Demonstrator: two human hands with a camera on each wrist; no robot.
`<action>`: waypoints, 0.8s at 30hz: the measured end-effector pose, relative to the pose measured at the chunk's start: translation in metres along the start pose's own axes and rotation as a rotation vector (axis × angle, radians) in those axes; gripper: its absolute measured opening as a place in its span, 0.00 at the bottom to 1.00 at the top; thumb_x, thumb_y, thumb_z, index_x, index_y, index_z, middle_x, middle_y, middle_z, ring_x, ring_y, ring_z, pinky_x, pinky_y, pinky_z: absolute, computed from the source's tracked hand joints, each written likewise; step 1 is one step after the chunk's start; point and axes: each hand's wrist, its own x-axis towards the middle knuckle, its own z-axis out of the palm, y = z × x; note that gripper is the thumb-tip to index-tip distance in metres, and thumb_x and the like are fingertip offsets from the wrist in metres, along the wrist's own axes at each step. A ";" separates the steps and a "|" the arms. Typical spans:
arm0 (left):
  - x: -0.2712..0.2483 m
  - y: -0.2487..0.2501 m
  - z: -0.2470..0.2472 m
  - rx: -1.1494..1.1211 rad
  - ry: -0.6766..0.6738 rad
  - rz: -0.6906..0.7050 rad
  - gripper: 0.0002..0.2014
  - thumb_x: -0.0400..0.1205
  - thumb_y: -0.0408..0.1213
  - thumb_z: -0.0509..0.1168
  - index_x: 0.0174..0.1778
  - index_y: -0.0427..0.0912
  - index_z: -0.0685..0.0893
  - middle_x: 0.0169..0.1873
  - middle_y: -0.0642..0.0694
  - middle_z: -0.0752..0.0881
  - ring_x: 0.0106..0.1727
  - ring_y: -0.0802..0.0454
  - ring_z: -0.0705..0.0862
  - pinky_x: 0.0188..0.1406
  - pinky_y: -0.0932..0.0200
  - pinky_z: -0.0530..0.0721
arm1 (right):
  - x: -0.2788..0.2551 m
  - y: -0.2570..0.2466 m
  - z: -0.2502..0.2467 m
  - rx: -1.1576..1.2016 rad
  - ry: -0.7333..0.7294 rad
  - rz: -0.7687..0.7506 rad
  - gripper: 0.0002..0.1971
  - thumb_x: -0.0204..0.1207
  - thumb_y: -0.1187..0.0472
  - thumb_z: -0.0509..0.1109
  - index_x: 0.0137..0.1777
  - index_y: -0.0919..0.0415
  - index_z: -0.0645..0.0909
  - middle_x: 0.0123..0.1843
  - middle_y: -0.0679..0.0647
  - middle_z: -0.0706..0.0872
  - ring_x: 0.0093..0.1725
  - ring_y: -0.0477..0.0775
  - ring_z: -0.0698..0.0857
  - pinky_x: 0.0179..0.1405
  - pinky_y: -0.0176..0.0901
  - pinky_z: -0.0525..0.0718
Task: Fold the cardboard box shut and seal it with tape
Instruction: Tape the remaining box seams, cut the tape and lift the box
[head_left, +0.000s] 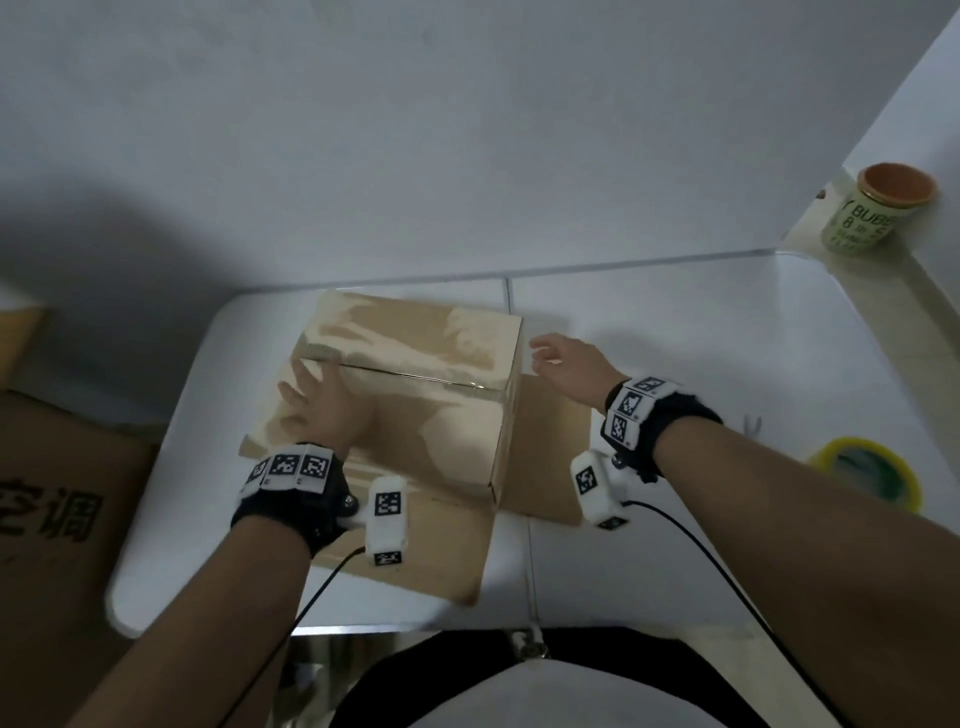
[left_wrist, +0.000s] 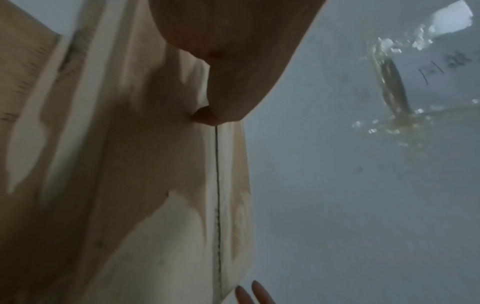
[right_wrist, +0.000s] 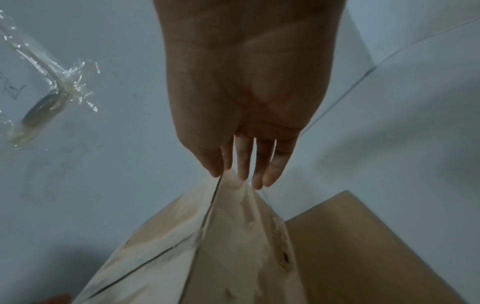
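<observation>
The cardboard box (head_left: 415, 395) stands on the white table (head_left: 675, 364), its top flaps folded down to a seam (head_left: 405, 375) across the top. My left hand (head_left: 311, 405) lies flat on the near flap with fingers spread; in the left wrist view its palm (left_wrist: 228, 61) presses beside the seam (left_wrist: 217, 195). My right hand (head_left: 561, 358) is open just right of the box, its straight fingers (right_wrist: 244, 162) at the box's upper right edge (right_wrist: 228, 205); I cannot tell whether they touch it. A yellow-green tape roll (head_left: 865, 473) lies at the right.
A flat cardboard sheet (head_left: 550, 452) lies under and beside the box. A large printed carton (head_left: 57, 499) stands at the left. A jar with an orange lid (head_left: 878, 213) sits on a ledge at the far right. Crumpled clear tape (right_wrist: 52, 92) sticks to the white surface.
</observation>
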 end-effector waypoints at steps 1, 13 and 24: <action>-0.001 -0.006 -0.001 -0.034 0.040 -0.047 0.31 0.80 0.33 0.59 0.80 0.55 0.62 0.85 0.46 0.43 0.85 0.39 0.41 0.79 0.32 0.46 | 0.008 -0.006 0.004 0.000 -0.012 -0.014 0.23 0.83 0.57 0.62 0.77 0.56 0.69 0.76 0.54 0.75 0.72 0.56 0.77 0.69 0.43 0.73; -0.002 -0.039 0.000 -0.821 -0.119 -0.318 0.31 0.81 0.38 0.57 0.76 0.71 0.56 0.76 0.39 0.65 0.65 0.35 0.75 0.57 0.34 0.83 | 0.054 -0.030 0.012 -0.187 0.054 0.088 0.22 0.84 0.52 0.58 0.72 0.66 0.72 0.72 0.63 0.76 0.66 0.63 0.79 0.60 0.48 0.76; -0.010 0.059 0.030 -0.558 -0.617 0.031 0.33 0.81 0.32 0.58 0.75 0.70 0.58 0.51 0.46 0.77 0.55 0.39 0.81 0.54 0.34 0.85 | -0.012 0.066 -0.026 -0.235 0.135 0.528 0.39 0.82 0.34 0.41 0.59 0.69 0.80 0.65 0.70 0.80 0.59 0.67 0.83 0.63 0.54 0.80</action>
